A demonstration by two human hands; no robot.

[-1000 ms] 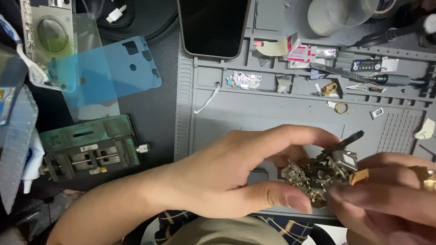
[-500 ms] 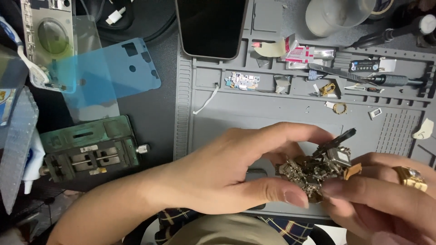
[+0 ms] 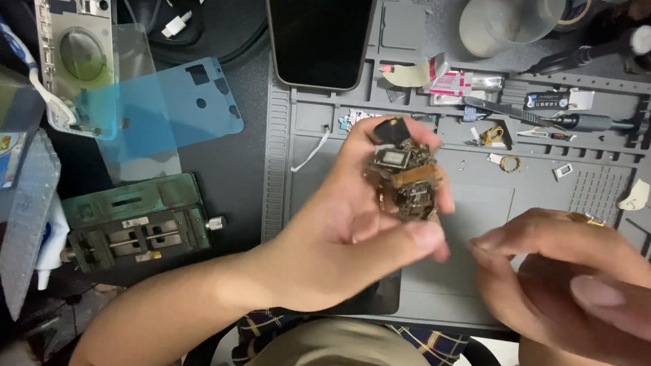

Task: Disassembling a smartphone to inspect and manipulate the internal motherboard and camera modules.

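Above the grey repair mat (image 3: 542, 203), between left-hand (image 3: 352, 230) fingers and thumb: a pinched clump of small metal phone parts (image 3: 403, 177), raised off the tabletop. Just right of it and apart, right hand (image 3: 563, 271), holding nothing, fingers loosely curled, fingertips close together. Beyond the left hand, dark smartphone (image 3: 319, 41); far left, green clamp fixture (image 3: 132, 224) and blue film (image 3: 169, 108).

An electronics repair bench: grey repair mat (image 3: 475, 224), phone (image 3: 320, 41), green clamping jig (image 3: 135, 230).
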